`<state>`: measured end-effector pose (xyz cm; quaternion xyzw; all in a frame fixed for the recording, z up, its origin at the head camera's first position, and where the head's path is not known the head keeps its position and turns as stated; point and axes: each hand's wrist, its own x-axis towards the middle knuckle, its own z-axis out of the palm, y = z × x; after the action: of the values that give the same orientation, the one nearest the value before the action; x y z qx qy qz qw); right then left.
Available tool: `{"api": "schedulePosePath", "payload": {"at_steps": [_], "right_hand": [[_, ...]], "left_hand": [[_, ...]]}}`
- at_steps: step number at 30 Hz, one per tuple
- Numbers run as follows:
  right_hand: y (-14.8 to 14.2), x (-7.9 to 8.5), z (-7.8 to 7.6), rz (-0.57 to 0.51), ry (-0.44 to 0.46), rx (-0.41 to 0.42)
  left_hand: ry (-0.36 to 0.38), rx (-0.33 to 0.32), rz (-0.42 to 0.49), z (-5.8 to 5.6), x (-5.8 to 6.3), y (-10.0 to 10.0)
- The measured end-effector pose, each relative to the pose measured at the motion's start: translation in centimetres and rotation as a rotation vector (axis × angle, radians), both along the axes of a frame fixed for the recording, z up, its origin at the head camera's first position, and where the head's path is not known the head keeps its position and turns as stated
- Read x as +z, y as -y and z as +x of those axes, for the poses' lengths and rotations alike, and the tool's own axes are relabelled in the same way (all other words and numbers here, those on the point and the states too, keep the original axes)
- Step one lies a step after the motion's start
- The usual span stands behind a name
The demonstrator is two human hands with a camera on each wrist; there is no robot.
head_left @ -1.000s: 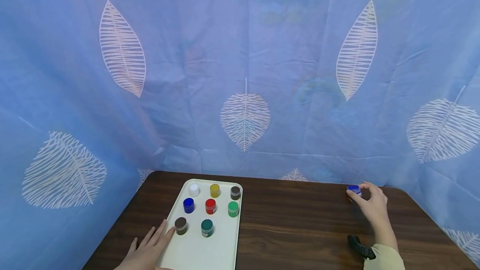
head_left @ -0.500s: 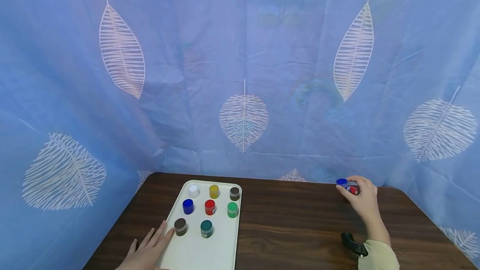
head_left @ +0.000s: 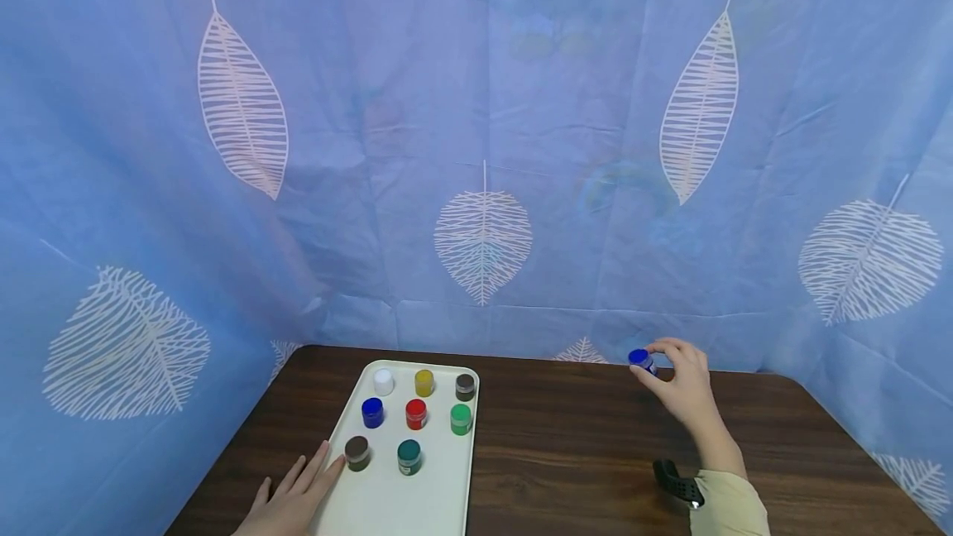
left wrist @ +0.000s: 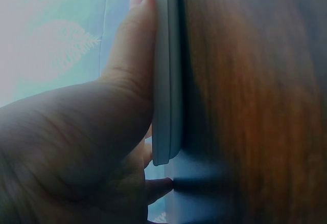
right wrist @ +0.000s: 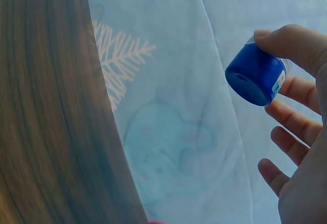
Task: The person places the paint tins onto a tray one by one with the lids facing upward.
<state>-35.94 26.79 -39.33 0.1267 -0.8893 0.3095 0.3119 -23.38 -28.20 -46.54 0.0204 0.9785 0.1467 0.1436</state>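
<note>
My right hand (head_left: 687, 379) pinches a small blue paint jar (head_left: 640, 361) between thumb and fingers, off the table near its back edge. In the right wrist view this jar (right wrist: 255, 74) is tilted, with the other fingers spread loosely below. My left hand (head_left: 286, 499) rests with spread fingers at the left edge of a white tray (head_left: 395, 507), close to a brown-lidded jar (head_left: 357, 453). In the left wrist view the thumb (left wrist: 135, 40) lies along the tray's side (left wrist: 166, 81).
Other jars stand in rows on the tray: white (head_left: 383, 382), yellow (head_left: 423, 383), dark (head_left: 465, 387), blue (head_left: 372, 413), red (head_left: 415, 414), green (head_left: 461, 419) and teal (head_left: 409, 457). A blue curtain (head_left: 596, 255) hangs behind the brown table (head_left: 566, 445). Something red (right wrist: 156, 222) peeks into the right wrist view.
My right hand has carried the blue jar leftward and up from the table's right side. Red briefly showed behind that hand half a second ago. The left hand has stayed put.
</note>
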Motion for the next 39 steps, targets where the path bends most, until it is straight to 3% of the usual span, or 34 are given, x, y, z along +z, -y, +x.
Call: {"api": "schedulePosePath", "payload": {"at_steps": [8,19,39], "right_hand": [[2.8,0.2,-0.4,0.087,-0.037,0.063],[6.6,0.9,0.3,0.161,-0.051,0.138],[13.3,0.4,1.9,0.269,-0.066,0.385]], "left_hand": [[-0.011,0.001,0.004,0.0,0.1,-0.1],[-0.022,-0.014,-0.007,0.2,0.3,-0.1],[-0.002,-0.004,0.002,0.1,0.5,-0.2]]}}
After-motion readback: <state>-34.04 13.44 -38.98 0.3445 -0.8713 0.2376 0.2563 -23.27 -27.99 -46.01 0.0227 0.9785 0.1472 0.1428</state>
